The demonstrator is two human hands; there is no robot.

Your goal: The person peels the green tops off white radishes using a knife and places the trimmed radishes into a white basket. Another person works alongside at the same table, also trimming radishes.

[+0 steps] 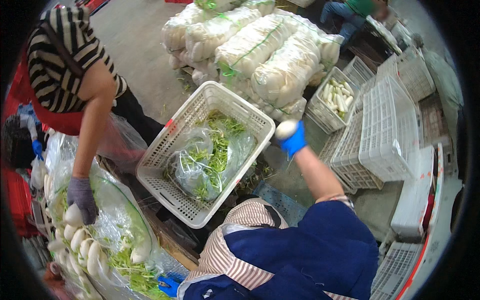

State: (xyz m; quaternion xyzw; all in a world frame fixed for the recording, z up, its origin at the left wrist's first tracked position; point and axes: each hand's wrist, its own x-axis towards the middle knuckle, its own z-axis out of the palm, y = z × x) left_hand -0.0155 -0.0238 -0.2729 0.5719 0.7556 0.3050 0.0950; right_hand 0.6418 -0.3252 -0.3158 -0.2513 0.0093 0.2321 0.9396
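Note:
My right hand (293, 139), in a blue glove, is closed around a white radish (287, 128) just past the right rim of a white plastic crate (240, 95). Green leaf trimmings (217, 150) and crumpled clear plastic film (191, 168) lie inside that crate. At the bottom, my left hand (169, 286), also blue-gloved, is partly hidden by my sleeve; a small metal piece shows at its fingers, beside leaf trimmings on the work table. Several white radishes (93, 257) lie on the table's left part, near plastic film with a green edge.
A co-worker's grey-gloved hand (81, 200) holds a radish over the table at left. Bagged radishes (247, 48) are stacked beyond the crate. Stacked white crates (388, 127) stand at right, near a crate of small radishes (337, 97). A blue plastic crate (281, 202) lies on the floor.

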